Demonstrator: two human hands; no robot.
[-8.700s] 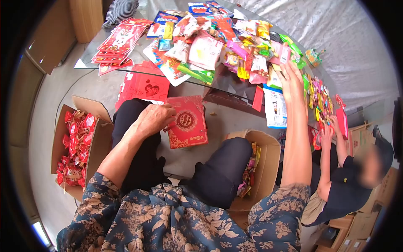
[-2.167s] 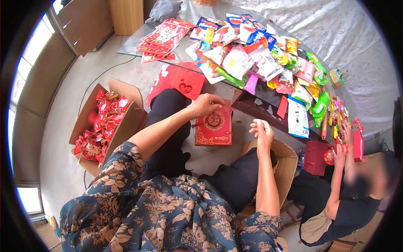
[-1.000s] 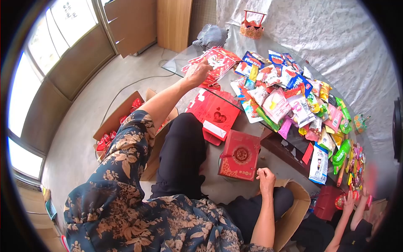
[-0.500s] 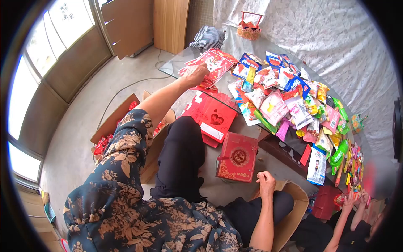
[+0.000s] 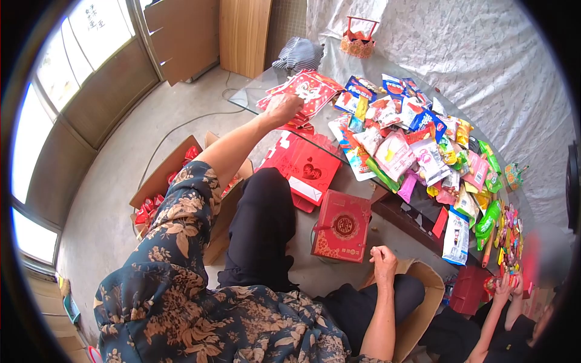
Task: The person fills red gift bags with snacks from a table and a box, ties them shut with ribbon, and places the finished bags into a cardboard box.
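Observation:
My left hand (image 5: 284, 110) is on the near edge of a pile of red and white printed paper bags (image 5: 311, 91) on the glass table; its fingers are bent and what they grip, if anything, is hidden. Over my right knee, my right hand (image 5: 384, 261) is curled closed, with its fingertips too small to read. Just beyond it stands a red box (image 5: 342, 226) with a round dark emblem. Red gift bags (image 5: 308, 169) with a heart print lie between the box and the table edge.
Many snack packets (image 5: 396, 154) cover the glass table (image 5: 247, 95). Open cartons stand at the left (image 5: 158, 173) and right (image 5: 423, 290) of my legs. Another person's hands (image 5: 507, 287) hold something red at the lower right. A red basket (image 5: 358, 45) stands behind.
My left hand has shifted slightly on the paper pile, its fingers now more bent. The other person's hands have moved a little. My right hand has stayed in place.

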